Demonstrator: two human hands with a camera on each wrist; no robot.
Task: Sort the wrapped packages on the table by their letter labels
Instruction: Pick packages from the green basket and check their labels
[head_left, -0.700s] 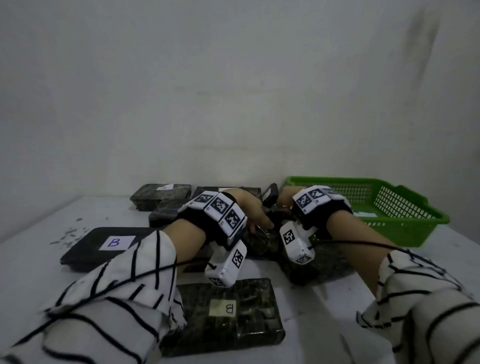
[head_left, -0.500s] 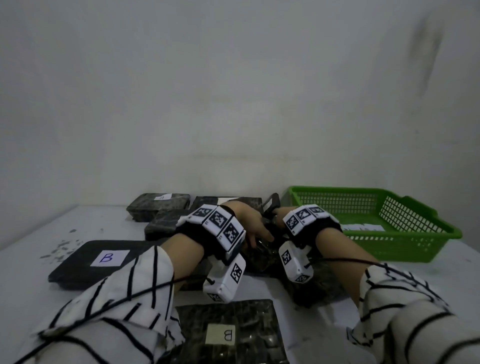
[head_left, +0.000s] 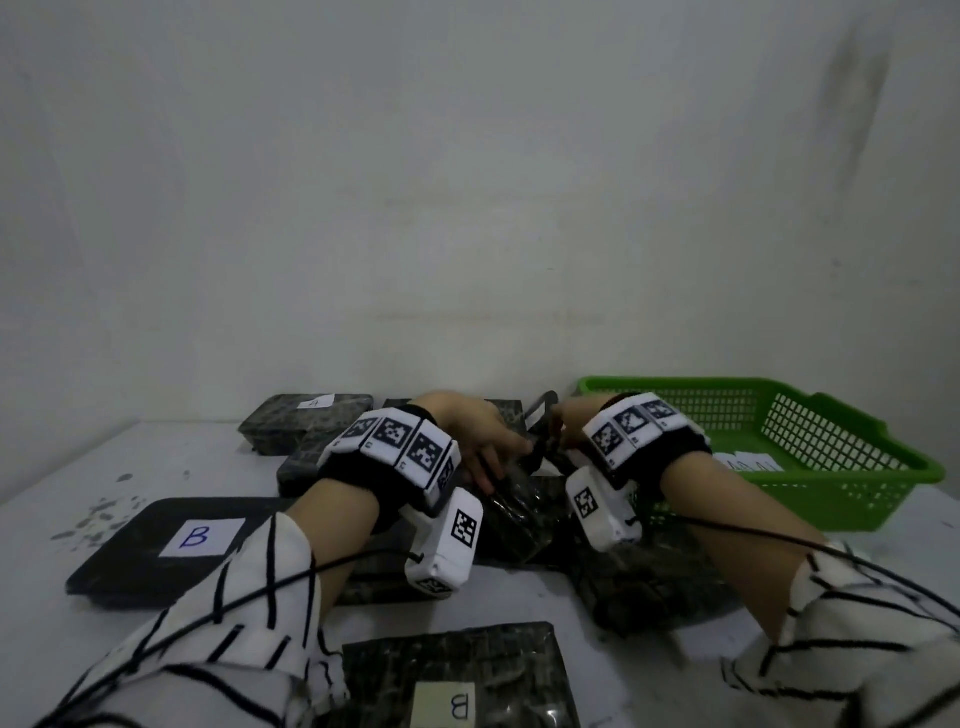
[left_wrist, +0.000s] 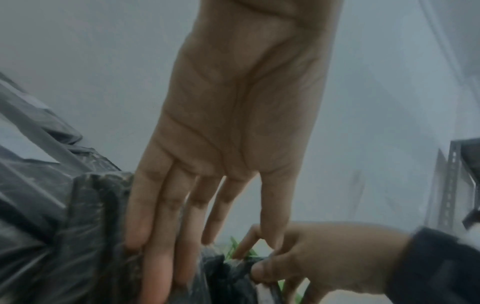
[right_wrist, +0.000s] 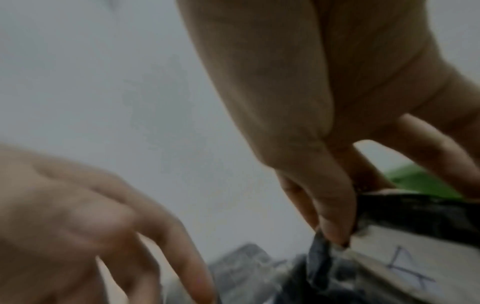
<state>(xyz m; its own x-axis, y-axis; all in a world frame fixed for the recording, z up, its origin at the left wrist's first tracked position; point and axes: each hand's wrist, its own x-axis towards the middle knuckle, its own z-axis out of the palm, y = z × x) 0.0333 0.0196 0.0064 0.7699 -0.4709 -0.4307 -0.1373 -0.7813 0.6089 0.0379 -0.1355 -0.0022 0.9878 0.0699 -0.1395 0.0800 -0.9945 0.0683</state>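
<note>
Several dark wrapped packages lie on the white table (head_left: 67, 509). My right hand (head_left: 563, 423) pinches the edge of one dark package (right_wrist: 405, 211) between thumb and fingers. Its white label (right_wrist: 415, 265) carries a blurred letter, possibly an A. In the head view this package (head_left: 541, 414) stands tilted up between my hands. My left hand (head_left: 485, 441) lies with straight fingers (left_wrist: 155, 253) flat on a shiny dark package (left_wrist: 78, 236) beside it. Two packages marked B lie at the left (head_left: 156, 545) and at the near edge (head_left: 457, 680).
A green mesh basket (head_left: 841, 467) stands at the right with white paper inside. More dark packages sit at the back (head_left: 306, 421), one with a small white label, and under my right forearm (head_left: 649, 592). A grey wall rises behind the table. Small debris flecks (head_left: 98, 514) lie far left.
The head view has tilted up, so the table sits lower in the picture. Both hands stay together at the middle packages; the right keeps its pinch.
</note>
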